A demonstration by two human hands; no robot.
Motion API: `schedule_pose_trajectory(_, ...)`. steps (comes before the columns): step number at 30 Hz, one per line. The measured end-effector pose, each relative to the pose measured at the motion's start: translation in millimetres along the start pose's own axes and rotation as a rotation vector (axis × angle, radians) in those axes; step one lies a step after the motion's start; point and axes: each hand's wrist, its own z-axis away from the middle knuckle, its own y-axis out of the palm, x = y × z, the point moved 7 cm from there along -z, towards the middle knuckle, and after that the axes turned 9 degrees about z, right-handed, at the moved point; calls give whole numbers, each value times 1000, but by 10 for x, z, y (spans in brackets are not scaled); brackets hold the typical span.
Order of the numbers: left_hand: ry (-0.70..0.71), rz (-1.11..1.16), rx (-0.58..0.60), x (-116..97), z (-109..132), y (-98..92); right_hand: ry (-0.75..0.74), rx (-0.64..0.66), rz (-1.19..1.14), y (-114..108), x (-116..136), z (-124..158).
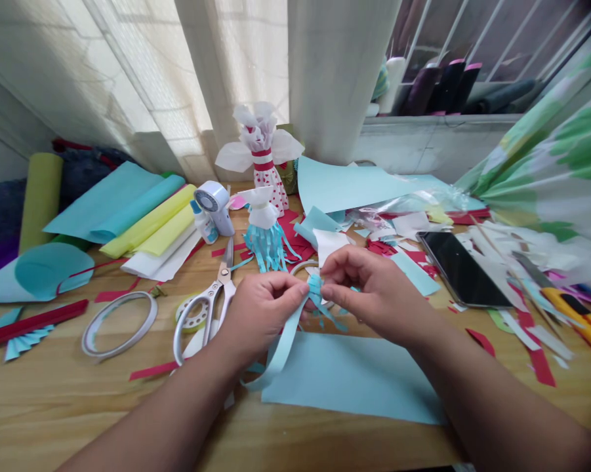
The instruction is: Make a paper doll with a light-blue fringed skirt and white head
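Note:
Between my two hands is a small piece of light blue fringed paper [315, 288], with a long blue paper strip [286, 341] trailing from it down to the left. My left hand [268, 308] is closed, its thumb and forefinger pinching the strip where it meets the fringed piece. My right hand [366, 288] pinches the other side of that piece with thumb and forefinger. Beneath both hands lies a flat sheet of light blue paper [344, 380]. Close to my left hand rest grey-handled scissors [211, 298]. Behind the hands stands a blue-fringed paper figure [265, 242].
A tape roll [119, 324] lies at left, near rolled coloured papers [150, 216]. A small fan [215, 203] and a glue bottle [204, 226] stand beyond the scissors. To the right are a phone [465, 269], paper scraps and a yellow cutter [578, 321]. A dotted paper figure [268, 180] stands behind.

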Motion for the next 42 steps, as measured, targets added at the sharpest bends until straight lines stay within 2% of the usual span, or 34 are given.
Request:
schedule_pose_trajectory(5,-4,48,-58,-5,-12,-52,55,84,-145,48,-55,-17)
schedule_pose_trajectory(10,2,104,-66,-93,-18,-92,58,174,-109,70,-66,-27)
schedule_pose_trajectory(12,13,90,-51,-131,-10,-96,43,178,-71,44,-73,-35)
schedule_pose_trajectory(14,8,82,-29,-141,2,-81,5,123,-68,-19,-66,-49)
schedule_pose_trajectory(17,-15,86,27,-115,17,-12,-59,45,-175,-77,-38,-58)
schedule_pose_trajectory(21,-5,38,92,-89,27,76,-63,145,-336,56,-13,-37)
schedule_pose_trajectory(25,-33,-22,138,-66,26,104,-34,153,-276,109,-10,-22)
schedule_pose_trajectory(30,-137,143,266,13,26,162,7,177,-382,100,-34,-22)
schedule_pose_trajectory(35,-194,381,339,49,39,166,32,107,-550,22,-95,-48)
schedule_pose_trajectory(42,-238,355,554,-54,152,37,45,-28,-665,-199,-225,-134)
